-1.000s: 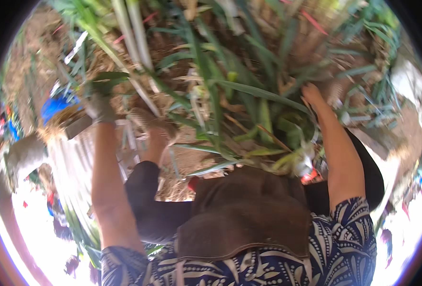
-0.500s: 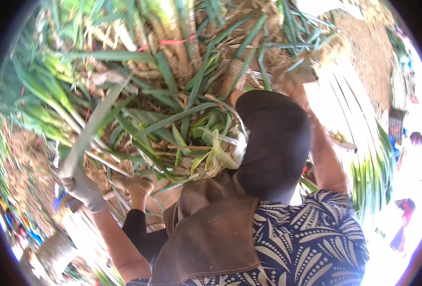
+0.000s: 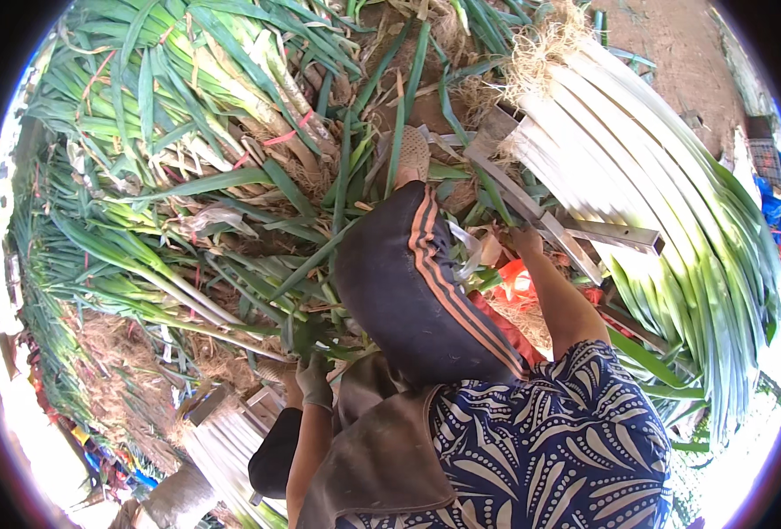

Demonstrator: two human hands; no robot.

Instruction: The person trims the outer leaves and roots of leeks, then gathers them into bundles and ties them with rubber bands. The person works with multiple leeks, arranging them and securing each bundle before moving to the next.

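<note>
Many long green onions (image 3: 637,167) lie stacked, stems clean; leafy bundles (image 3: 240,84) remain untrimmed; left hand (image 3: 315,379) and right hand (image 3: 521,240) grips unclear.

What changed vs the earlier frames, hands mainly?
View swung right. Gloved left hand came in toward the brown apron; the long pale stalk it held no longer shows there. Right hand drew back toward the body beside the metal frame; its grip is unclear. Leek stack stayed put.
</note>
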